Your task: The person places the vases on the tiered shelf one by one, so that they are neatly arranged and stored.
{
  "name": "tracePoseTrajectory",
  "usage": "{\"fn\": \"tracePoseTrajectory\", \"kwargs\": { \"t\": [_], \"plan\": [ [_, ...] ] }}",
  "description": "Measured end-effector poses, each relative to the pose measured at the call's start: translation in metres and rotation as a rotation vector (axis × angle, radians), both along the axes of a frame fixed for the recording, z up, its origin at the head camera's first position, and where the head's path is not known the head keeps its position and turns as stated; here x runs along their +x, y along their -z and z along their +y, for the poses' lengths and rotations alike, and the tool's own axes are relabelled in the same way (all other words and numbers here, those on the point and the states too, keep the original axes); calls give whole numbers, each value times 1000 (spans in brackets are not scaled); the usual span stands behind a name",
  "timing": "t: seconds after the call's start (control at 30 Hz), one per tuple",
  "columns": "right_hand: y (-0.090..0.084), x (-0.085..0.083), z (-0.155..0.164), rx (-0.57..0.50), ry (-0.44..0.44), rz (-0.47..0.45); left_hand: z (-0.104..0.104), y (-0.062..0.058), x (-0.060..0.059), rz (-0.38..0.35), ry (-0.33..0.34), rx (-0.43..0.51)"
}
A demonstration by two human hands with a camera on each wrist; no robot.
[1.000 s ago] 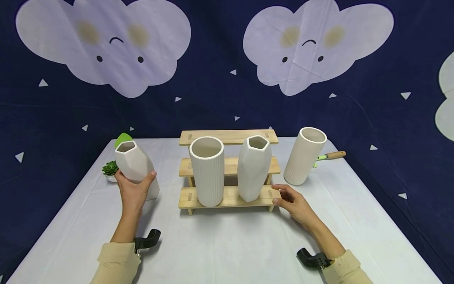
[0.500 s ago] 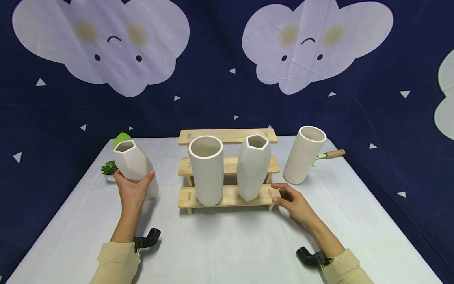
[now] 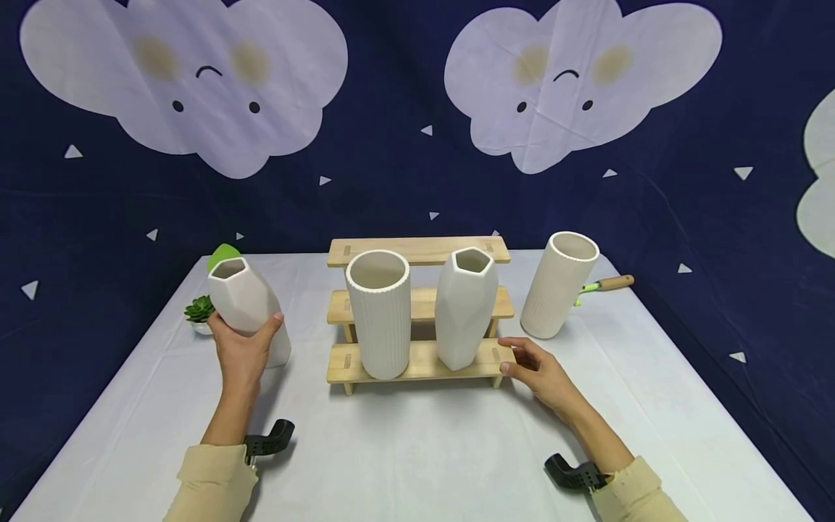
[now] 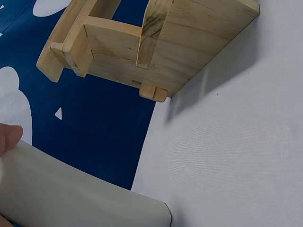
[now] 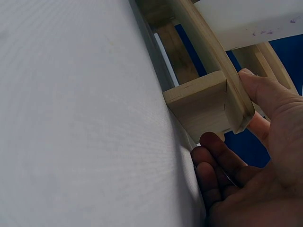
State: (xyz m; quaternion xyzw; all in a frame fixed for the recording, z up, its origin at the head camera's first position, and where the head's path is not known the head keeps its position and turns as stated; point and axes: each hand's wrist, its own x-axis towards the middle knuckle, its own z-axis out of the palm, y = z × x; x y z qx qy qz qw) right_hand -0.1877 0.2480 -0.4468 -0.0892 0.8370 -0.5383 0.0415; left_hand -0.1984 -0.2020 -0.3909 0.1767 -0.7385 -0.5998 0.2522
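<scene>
- Your left hand held the faceted vase around its body, thumb on the side toward the wooden stand, fingers wrapped on the far side.
- That vase was left of the stand, with the potted succulent just beyond your fingers; its base met the white tablecloth or hung barely above it, and you could not tell which.
- Your right hand pinched the right end of the lowest step, thumb and forefinger at opposite edges, the other fingers curled near the leg.
- You probably had glazed ceramic in your left hand: rigid, fairly heavy for its size, smooth enough to slip, and likely to chip if it knocked wood or another vase.
- Its flat facets seemed to offer your thumb and fingers the surest purchase, around the widest part of the body; the thin mouth rim looked like the weakest place to take hold.
- Your stand looked like light, stiff wood, apt to slide on cloth if pushed, so holding the plank's end seemed a sensible way to steady it.
- On that step stood a ribbed vase and a second faceted vase, both tall and probably easy to topple, so you had good reason not to jolt the plank.
</scene>
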Motion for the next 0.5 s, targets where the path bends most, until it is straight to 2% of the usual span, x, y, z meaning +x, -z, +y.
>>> {"fn": "tracePoseTrajectory", "kwargs": {
  "t": [0.3,0.5],
  "plan": [
    [-2,-1,0,2,5,-1,-1,-4,0,-18,-10,-19],
    [0,0,0,2,1,-5,-1,-9,2,-24,-6,1]
  ]
}}
